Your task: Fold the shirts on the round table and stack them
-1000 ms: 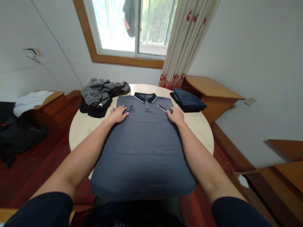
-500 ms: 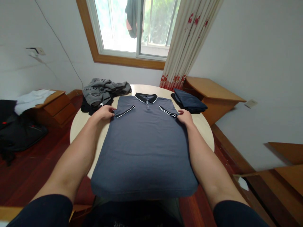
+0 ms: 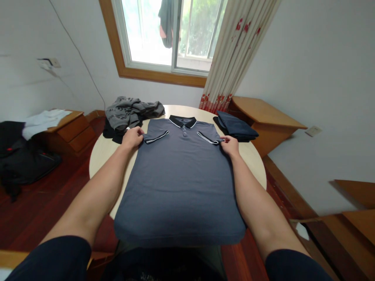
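Observation:
A dark grey polo shirt (image 3: 180,179) lies spread front side up on a round table (image 3: 101,160), its collar toward the window and its hem hanging over the near edge. Both short sleeves are folded inward over the chest, showing white-striped cuffs. My left hand (image 3: 133,137) is closed at the shirt's left side, fingers pinching the folded edge by the sleeve. At the opposite side my right hand (image 3: 230,146) pinches the edge beside the right cuff. The fabric right under the fingertips is partly hidden.
A crumpled grey garment (image 3: 125,111) lies on dark clothing at the table's back left. Folded dark clothes (image 3: 236,125) sit at the back right. A wooden desk (image 3: 263,111) stands beyond, near the curtain (image 3: 234,58). A black bag (image 3: 32,164) rests on the floor at left.
My left hand has shifted slightly away from me along the shirt's left edge, and the left sleeve cuff sits a little flatter. My right hand stays at the right cuff.

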{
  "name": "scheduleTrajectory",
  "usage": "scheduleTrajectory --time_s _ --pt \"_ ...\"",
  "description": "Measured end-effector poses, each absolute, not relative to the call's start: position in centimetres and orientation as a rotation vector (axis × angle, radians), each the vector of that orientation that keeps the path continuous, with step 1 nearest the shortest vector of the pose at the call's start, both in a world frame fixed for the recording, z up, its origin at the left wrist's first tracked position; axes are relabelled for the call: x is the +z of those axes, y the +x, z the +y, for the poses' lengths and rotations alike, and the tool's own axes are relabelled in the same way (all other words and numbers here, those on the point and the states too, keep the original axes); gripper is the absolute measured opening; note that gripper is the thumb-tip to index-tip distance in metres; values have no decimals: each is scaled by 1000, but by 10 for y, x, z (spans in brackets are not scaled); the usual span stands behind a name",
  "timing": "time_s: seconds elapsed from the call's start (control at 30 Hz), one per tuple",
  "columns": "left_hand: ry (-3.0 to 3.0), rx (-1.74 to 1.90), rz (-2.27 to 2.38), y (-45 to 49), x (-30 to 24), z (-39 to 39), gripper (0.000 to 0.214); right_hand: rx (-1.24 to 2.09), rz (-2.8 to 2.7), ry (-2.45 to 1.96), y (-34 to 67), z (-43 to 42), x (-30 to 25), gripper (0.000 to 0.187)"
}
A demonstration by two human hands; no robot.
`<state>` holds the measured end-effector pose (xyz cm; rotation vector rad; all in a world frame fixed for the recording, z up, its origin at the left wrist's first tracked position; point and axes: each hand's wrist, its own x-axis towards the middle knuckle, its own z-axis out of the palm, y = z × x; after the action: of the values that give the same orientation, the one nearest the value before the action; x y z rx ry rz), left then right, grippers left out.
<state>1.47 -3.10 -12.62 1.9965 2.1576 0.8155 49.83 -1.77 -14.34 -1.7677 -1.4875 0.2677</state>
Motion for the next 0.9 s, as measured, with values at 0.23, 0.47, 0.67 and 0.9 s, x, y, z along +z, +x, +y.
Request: scheduleTrajectory --time_s 0.23,0.47,0.67,0.9 --pt "2173 892 2049 17 -125 -28 27 71 -1608 -1862 504 -14 -147 34" --pt "2054 823 2141 22 -121 -29 28 -4 -1841 -1847 499 -17 -143 31" --pt "2259 991 1968 45 -115 -39 32 -63 -2018 -1776 484 -25 -135 26" --pt "2394 1050 1774 70 -112 -49 33 -33 -1866 -1771 469 -23 -132 29"
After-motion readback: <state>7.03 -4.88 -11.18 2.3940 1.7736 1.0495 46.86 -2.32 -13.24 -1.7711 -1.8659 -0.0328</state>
